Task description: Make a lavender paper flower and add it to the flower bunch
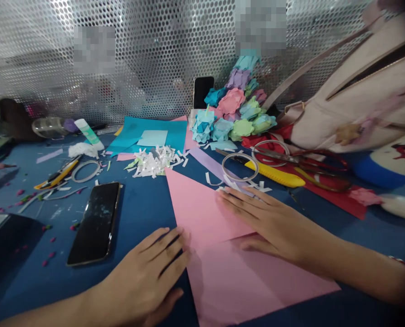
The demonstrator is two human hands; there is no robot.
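Observation:
A sheet of pink paper (257,277) lies in front of me, its far part folded over into a slanted flap. My right hand (273,222) rests flat on that flap near its right edge, fingers stretched out and thumb apart. At the paper's left edge is my left hand (151,268), fingers extended and slightly spread, the tips touching or just over the edge. Neither hand grasps anything. Just past my right fingertips lie a tape roll (240,166), a yellow-handled cutter (275,174) and a strip of lilac paper (212,165).
A phone (96,222) lies left of the pink paper. Beyond are white paper shreds (156,161), teal sheets (151,125) and crumpled paper flowers (231,102). Scissors (320,165) and a beige bag (355,100) stand right. At left are another cutter (61,175) and tape roll (86,171).

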